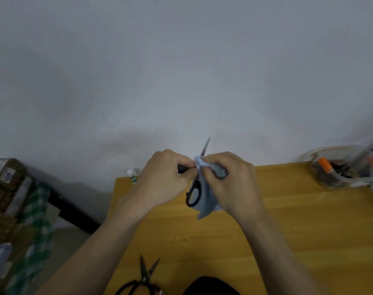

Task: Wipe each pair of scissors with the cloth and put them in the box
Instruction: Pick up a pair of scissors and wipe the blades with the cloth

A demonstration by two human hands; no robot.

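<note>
Above the far edge of the wooden desk (287, 220), a pair of black-handled scissors (194, 193) is held upright, blade tip toward 12 o'clock. One handle is gripped by the left hand (164, 177), its fingers curled round it. A blue-grey cloth (209, 196) is pinched around the blade by the right hand (230, 179), the loose end hanging toward 6 o'clock. At 6 o'clock on the desk, a second pair of scissors (143, 277) lies with blades parted. A clear container (340, 167) of small items stands at 3 o'clock, a small white bottle (132, 175) at 10 o'clock.
</note>
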